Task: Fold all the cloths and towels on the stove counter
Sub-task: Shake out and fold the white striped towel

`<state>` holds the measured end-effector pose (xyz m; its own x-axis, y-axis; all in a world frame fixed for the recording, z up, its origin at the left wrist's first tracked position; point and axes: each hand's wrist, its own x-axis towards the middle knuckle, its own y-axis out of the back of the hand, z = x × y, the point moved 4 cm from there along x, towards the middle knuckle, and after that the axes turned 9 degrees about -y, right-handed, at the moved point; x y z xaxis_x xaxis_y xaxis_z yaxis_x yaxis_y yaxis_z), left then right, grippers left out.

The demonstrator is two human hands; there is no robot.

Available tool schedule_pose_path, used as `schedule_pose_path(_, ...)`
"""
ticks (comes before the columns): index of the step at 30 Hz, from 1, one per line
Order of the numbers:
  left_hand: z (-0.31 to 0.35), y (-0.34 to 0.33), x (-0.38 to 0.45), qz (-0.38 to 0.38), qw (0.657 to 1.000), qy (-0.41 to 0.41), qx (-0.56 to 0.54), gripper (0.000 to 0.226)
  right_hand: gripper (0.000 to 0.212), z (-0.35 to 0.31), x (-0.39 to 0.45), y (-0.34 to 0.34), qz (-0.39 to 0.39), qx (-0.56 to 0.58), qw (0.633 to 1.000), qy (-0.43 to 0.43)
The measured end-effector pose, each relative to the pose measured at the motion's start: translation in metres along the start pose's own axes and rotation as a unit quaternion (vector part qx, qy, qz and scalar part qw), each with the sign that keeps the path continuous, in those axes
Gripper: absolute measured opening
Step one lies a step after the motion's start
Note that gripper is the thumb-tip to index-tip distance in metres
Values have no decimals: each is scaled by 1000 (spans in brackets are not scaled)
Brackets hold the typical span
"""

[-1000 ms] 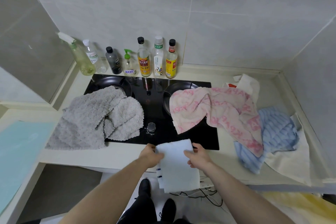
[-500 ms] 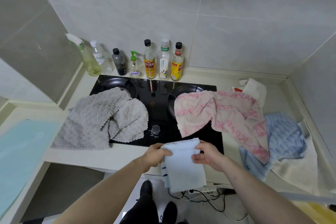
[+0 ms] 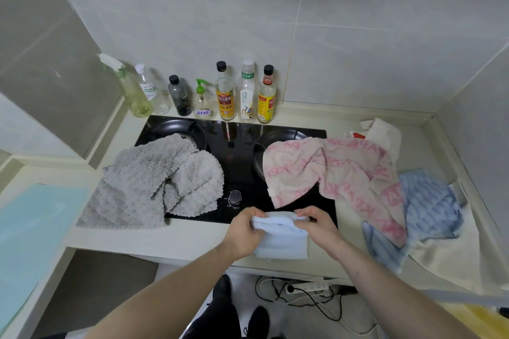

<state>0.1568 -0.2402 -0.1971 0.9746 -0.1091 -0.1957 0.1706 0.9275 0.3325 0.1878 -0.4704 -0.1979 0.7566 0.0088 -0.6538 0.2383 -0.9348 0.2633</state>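
Note:
A small white cloth (image 3: pixel 282 242), folded, lies on the front strip of the stove counter (image 3: pixel 176 237). My left hand (image 3: pixel 243 230) grips its upper left edge and my right hand (image 3: pixel 316 224) pinches its upper right edge. A rumpled grey towel (image 3: pixel 151 184) covers the left of the black stove (image 3: pixel 237 146). A pink patterned towel (image 3: pixel 336 170) drapes over the right burner. To its right lie a blue striped cloth (image 3: pixel 429 203) and a cream cloth (image 3: pixel 451 259) under it. A white cloth (image 3: pixel 384 133) sits at the back right.
Several bottles (image 3: pixel 225 93) and a spray bottle (image 3: pixel 129 88) line the back wall. A stove knob (image 3: pixel 235 197) stands just beyond my hands. A light blue mat (image 3: pixel 30 231) lies on the lower counter at left. A power strip and cables (image 3: pixel 305 290) lie on the floor.
The white cloth hung below the counter edge from both hands; it now rests shorter on the counter front, with both hands closer together on its top edge.

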Motion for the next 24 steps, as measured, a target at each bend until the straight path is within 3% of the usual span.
schedule_pose_path(3, -4, -9, -9, -38, 996, -37, 69, 35, 24, 9, -5, -3, 12, -29, 999, 8)
schedule_pose_path(10, -12, -18, -21, -92, 975, -94, 177, 29, 41, 21, -14, -7, 40, -81, 993, 75)
schedule_pose_path(17, -18, -25, -32, -123, 935, -135, 303, 34, 43, 36, -25, -10, 58, -149, 982, 104)
schedule_pose_path(20, -22, -28, -30, -117, 928, -118, 332, 31, 41, 41, -25, -15, 74, -178, 977, 85)
schedule_pose_path(24, -22, -34, -23, -112, 931, -61, 343, 24, 58, 47, -22, -26, 105, -195, 973, 67)
